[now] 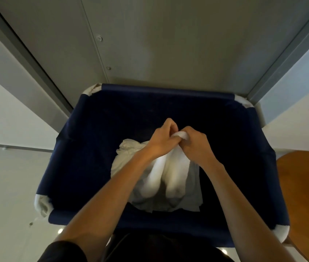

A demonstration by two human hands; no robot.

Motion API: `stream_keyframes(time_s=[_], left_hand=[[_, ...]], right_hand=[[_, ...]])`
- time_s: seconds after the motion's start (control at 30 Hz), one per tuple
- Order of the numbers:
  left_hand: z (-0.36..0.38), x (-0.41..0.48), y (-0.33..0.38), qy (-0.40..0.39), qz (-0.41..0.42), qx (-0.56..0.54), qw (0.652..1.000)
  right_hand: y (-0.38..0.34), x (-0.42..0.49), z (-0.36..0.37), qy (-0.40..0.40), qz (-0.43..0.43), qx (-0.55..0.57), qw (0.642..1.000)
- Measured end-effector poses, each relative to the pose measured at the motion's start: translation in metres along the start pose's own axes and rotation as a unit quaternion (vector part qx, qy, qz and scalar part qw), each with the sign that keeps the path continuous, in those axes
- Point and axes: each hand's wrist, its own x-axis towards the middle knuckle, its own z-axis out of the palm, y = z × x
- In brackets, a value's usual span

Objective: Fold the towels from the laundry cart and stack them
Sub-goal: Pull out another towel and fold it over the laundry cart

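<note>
A dark blue laundry cart [165, 92] fills the middle of the view, seen from straight above. A white towel [166, 178] hangs bunched over its dark inside. My left hand [162, 139] and my right hand [195, 143] are close together, both gripping the towel's top edge, with the cloth drooping in folds beneath them. More pale cloth [129, 150] lies in the cart to the left of my hands. Whether that is the same towel or another one I cannot tell.
A grey metal wall panel [149, 44] rises right behind the cart. A round wooden table [305, 195] stands at the right, next to the cart's rim. Glossy pale floor [8, 186] lies to the left. White padded corners [41, 204] mark the cart frame.
</note>
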Motion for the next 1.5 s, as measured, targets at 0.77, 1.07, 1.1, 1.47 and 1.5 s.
stream_keyframes(time_s=[0.77,1.07,1.1,1.47,1.5], left_hand=[[-0.008,0.007,0.011,-0.019,0.053,0.128,0.990],[-0.017,0.003,0.007,-0.024,0.035,0.060,0.997],[-0.016,0.001,0.003,-0.034,0.024,0.070,0.997],[-0.041,0.005,0.012,0.127,0.090,0.112,0.981],[-0.042,0.006,0.022,0.126,0.103,0.107,0.981]], right_hand=[[0.007,-0.008,0.008,-0.029,0.027,0.054,0.998],[-0.013,0.002,-0.012,0.107,-0.050,0.082,0.990],[-0.016,0.002,-0.014,0.110,-0.062,0.093,0.988],[-0.016,-0.004,-0.015,0.131,0.022,0.088,0.987],[-0.016,-0.004,-0.011,0.112,0.027,0.084,0.990]])
